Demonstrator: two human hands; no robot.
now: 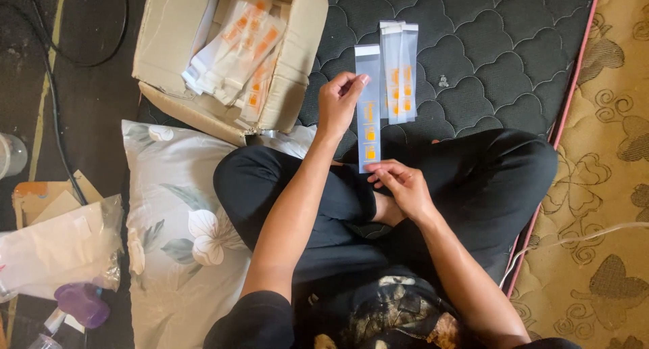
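Observation:
I hold a long clear plastic strip packet (pixel 368 112) with orange squares inside, upright between both hands. My left hand (pixel 339 102) pinches its left edge near the top. My right hand (pixel 402 185) grips its bottom end, over my crossed legs in black trousers. Just right of it, a small pile of the same strip packets (pixel 399 75) lies on the dark quilted mat (pixel 487 44). An open cardboard box (pixel 169 44) at the upper left holds several more packets (pixel 243 44).
A floral pillow (pixel 176 220) lies under my left knee. At the left edge are a crumpled plastic bag (pixel 57 244), a purple cup (pixel 82 303) and black cables (pixel 51 85). A patterned beige mattress (pixel 602 187) with a white cable (pixel 574 241) borders the right.

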